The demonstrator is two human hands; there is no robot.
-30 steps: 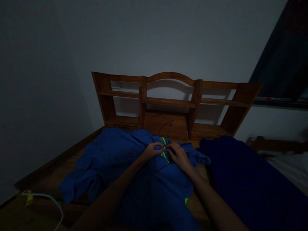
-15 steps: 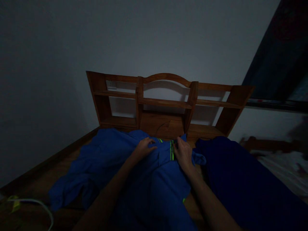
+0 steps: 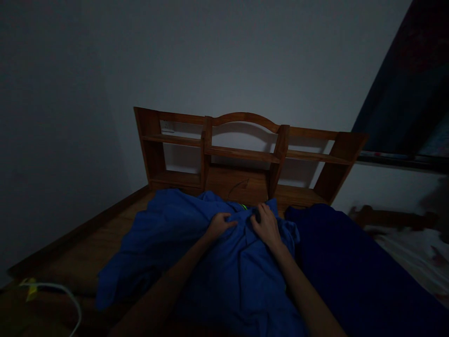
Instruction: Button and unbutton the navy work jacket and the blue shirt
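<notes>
A bright blue garment [image 3: 182,234] with neon green trim lies crumpled on a wooden bed platform [image 3: 105,238]. My left hand [image 3: 219,225] grips a fold of the blue garment near its far edge, fingers curled into the cloth. My right hand [image 3: 266,225] rests beside it on the same garment, fingers bent and pinching the fabric. Only a small bit of the green trim [image 3: 243,206] shows between the two hands. The room is dim.
A wooden headboard with shelves [image 3: 242,157] stands against the wall behind the garment. A dark navy cloth [image 3: 351,267] lies to the right. A white cable [image 3: 59,292] curls at the lower left. Pale bedding [image 3: 410,248] shows at the far right.
Both hands have come closer together on the garment. The green striped band that showed between them is now nearly covered by blue cloth.
</notes>
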